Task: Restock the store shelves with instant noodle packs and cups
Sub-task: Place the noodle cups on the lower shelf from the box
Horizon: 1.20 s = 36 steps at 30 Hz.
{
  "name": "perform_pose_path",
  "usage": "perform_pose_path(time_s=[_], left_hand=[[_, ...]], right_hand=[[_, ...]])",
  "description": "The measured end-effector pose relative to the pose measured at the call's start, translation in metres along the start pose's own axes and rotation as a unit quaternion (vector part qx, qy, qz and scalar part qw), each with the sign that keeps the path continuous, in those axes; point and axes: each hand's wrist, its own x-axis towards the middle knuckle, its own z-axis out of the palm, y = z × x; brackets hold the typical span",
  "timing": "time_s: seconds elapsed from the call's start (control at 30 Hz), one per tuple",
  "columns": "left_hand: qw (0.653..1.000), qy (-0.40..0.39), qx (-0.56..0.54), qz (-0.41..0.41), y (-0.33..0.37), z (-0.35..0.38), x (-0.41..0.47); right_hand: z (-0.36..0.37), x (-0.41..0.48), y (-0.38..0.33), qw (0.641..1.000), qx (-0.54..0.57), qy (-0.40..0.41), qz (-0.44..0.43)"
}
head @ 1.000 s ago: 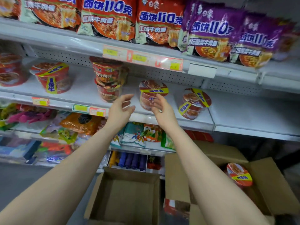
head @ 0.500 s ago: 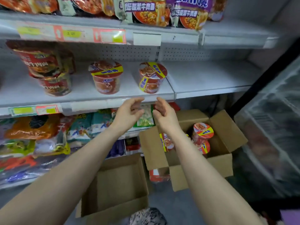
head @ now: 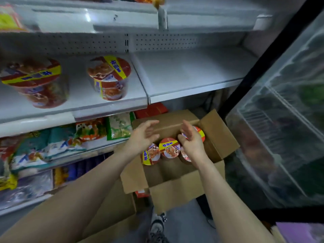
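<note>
An open cardboard box [head: 177, 183] stands on the floor below the shelves and holds several red noodle cups with yellow bands. One cup [head: 169, 147] shows between my hands; another cup [head: 151, 155] lies under my left wrist. My left hand [head: 144, 136] hovers over the box with fingers spread and holds nothing. My right hand [head: 191, 139] hangs over the cups at the box's right side, fingers loosely bent, partly hiding a cup [head: 200, 133]. Two cups [head: 108, 78] [head: 33, 81] stand on the white middle shelf [head: 112, 106].
The right half of the middle shelf [head: 189, 74] is bare white metal. Noodle bags [head: 52, 146] fill the lower shelf at left. A glass-fronted cooler [head: 284, 120] stands close on the right. A second cardboard box [head: 112, 213] sits below my left arm, by my shoe [head: 157, 223].
My view has swung right and down from the shelf to the box. Both hands have dropped from the shelf edge to just over the cups in the box.
</note>
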Motion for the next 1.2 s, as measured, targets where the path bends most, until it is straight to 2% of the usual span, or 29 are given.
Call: perform_pose_path(time_s=[0.33,0.43,0.67,0.9,1.2], left_hand=[[0.993,-0.065,0.004,-0.1,-0.024,0.122,0.105],[0.99,-0.075,0.041,-0.112,-0.042,0.148,0.129],[0.975,-0.118,0.111,-0.15,-0.097,0.206,0.186],[0.956,-0.165,0.146,-0.193,-0.162,0.25,0.228],[0.956,-0.192,0.074,-0.209,-0.197,0.276,0.246]], right_hand=[[-0.085,0.084,0.113,0.987,0.007,0.004,0.161],[-0.098,0.103,0.143,0.981,0.011,0.006,0.191],[-0.106,0.143,0.211,0.972,-0.021,0.031,0.232],[-0.097,0.19,0.262,0.965,-0.002,0.031,0.259],[-0.085,0.218,0.301,0.966,-0.002,0.016,0.257]])
